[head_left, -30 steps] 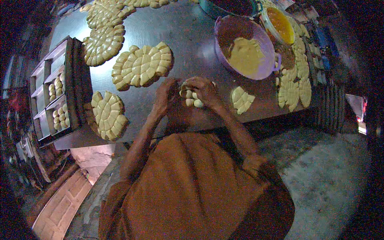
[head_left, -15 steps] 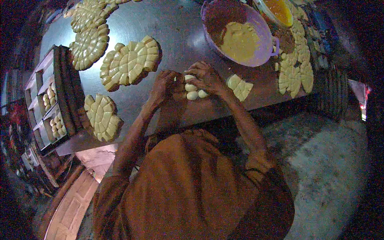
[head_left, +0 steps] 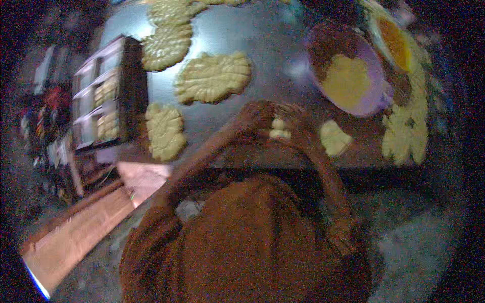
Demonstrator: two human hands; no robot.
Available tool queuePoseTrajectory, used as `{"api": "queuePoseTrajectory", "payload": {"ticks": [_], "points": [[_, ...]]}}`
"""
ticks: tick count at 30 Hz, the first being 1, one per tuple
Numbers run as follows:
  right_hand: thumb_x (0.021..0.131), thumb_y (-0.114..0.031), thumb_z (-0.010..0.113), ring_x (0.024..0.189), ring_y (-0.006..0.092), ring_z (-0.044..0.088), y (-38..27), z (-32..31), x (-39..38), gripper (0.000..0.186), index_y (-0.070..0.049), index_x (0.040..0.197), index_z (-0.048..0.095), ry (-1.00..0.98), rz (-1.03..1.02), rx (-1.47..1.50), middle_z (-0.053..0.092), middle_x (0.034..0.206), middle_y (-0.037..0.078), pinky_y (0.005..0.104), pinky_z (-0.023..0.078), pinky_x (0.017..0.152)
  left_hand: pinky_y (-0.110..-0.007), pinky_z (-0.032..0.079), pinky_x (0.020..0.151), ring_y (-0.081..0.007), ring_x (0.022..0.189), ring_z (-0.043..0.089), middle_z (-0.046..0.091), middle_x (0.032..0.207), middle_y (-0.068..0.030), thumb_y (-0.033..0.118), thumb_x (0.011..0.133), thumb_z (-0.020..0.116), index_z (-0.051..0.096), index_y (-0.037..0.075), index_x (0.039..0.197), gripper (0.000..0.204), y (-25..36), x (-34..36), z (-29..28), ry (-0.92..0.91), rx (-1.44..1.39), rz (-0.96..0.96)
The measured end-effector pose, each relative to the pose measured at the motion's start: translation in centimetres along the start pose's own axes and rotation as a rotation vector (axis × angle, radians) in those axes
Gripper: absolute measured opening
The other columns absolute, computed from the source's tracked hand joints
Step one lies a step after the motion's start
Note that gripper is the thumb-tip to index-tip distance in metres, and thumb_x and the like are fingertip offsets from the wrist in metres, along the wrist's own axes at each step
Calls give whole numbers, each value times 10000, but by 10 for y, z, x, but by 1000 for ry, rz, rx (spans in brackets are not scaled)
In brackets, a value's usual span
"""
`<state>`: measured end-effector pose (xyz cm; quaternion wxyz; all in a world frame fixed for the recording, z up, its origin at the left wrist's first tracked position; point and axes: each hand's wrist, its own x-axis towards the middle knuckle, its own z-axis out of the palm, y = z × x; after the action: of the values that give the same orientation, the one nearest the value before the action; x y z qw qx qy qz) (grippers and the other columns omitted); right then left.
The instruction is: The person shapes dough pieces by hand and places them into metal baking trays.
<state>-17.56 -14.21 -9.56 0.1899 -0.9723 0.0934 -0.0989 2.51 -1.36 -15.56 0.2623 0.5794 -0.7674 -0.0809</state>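
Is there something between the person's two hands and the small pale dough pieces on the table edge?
No, nothing visible. The left hand and the right hand are cupped on either side of the dough pieces, right at them. The picture is blurred, so the exact touch cannot be told.

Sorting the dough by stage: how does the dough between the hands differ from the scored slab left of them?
The dough pieces are small rounded lumps, cupped between the left hand and right hand; the scored slab is broad, flat, grooved, and lies untouched on the metal table. Both are pale yellow.
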Motion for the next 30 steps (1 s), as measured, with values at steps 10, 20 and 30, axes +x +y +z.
{"api": "queuePoseTrajectory", "payload": {"ticks": [10, 20, 30], "points": [[736, -596, 776, 1359, 389, 423, 15, 32, -25, 980, -33, 1453, 416, -133, 239, 27, 474, 1463, 167, 540, 309, 1145, -509, 362, 1113, -386, 1311, 457, 481, 1435, -190, 481, 789, 701, 379, 2, 1482, 902, -2, -15, 6, 5, 63, 7], [716, -574, 784, 1266, 389, 477, -2, 14, -17, 951, -54, 1430, 430, -77, 10, -162, 490, 1397, 158, 569, 359, 1072, -483, 417, 1030, -331, 1199, 525, 535, 1294, -150, 469, 785, 692, 474, 26, 1375, 769, -15, -23, 23, -14, 126, 131], [717, -386, 801, 1187, 383, 575, 61, 62, -32, 725, -64, 1318, 555, -168, 116, -226, 596, 1296, 191, 470, 519, 955, -451, 504, 906, -311, 1057, 613, 609, 1210, -147, 319, 892, 606, 553, 39, 1287, 487, -20, -1, 74, 179, 350, 186]]}}
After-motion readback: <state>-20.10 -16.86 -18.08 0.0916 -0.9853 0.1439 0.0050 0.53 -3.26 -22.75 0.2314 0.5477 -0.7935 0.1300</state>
